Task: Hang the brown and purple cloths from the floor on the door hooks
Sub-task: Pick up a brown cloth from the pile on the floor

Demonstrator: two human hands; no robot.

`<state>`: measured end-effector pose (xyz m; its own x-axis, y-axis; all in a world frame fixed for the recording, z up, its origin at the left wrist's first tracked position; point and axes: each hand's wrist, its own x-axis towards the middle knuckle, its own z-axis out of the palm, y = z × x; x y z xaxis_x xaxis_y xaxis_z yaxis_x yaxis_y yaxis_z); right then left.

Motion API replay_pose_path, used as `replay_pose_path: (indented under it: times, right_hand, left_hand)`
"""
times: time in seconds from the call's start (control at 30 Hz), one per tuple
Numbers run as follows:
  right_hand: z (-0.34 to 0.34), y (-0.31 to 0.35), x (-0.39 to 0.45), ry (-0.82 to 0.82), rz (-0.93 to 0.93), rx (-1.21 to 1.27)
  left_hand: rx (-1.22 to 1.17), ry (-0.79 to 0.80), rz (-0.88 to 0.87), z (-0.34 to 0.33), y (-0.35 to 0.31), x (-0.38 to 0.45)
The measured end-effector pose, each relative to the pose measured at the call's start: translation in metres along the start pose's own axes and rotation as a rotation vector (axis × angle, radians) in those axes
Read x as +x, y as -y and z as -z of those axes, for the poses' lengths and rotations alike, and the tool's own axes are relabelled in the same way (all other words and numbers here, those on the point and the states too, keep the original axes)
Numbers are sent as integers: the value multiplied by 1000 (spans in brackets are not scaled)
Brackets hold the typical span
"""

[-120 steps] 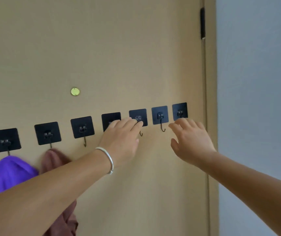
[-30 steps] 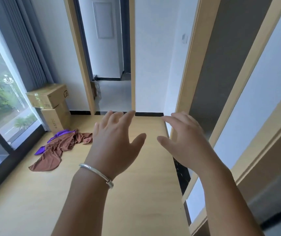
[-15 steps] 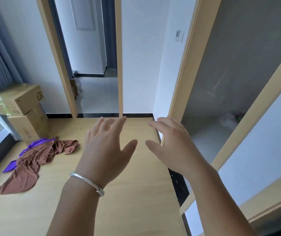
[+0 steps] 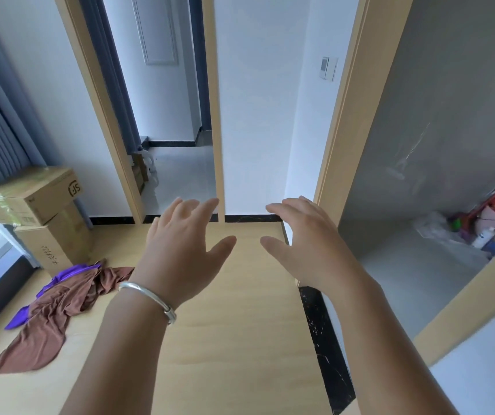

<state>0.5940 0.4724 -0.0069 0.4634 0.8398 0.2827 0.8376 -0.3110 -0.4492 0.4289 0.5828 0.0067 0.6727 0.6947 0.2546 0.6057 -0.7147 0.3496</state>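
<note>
A brown cloth (image 4: 51,319) lies crumpled on the wooden floor at the lower left, spread over a purple cloth (image 4: 69,272) whose edges stick out beneath it. My left hand (image 4: 180,253), with a silver bangle on the wrist, is stretched out in front of me, fingers spread and holding nothing. My right hand (image 4: 309,250) is held out beside it, also spread and empty. Both hands hover in the air well to the right of the cloths. The door hooks are out of view.
Two stacked cardboard boxes (image 4: 42,214) stand by the window just behind the cloths. An open doorway (image 4: 177,175) leads to a tiled hall ahead. Another doorway on the right shows a grey room with bottles and bags (image 4: 491,223). A black threshold strip (image 4: 327,339) edges the wooden floor.
Four seconds ago I faced the door hooks, where a purple and a brown cloth hung. My view has since turned to the room floor and keeps shifting right; both hands stay out and empty.
</note>
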Motion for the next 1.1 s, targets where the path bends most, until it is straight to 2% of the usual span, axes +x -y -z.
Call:
replay_pose_path:
  times: [0.23,0.5,0.77,1.1]
  right_hand:
    - [20,-67,77,-22,35,20]
    - [19,-106,158,-28,64,21]
    - [-20,-133,258,-9,64,-24]
    - [-58,-142,442,-18,69,-68]
  left_hand:
    - [11,-32,-28,-35,-46,92]
    - [19,-36,-2,-61,-48,171]
    - [-15,-39,-41,-90,-16,273]
    - [-20,28,-38,-98,61,442]
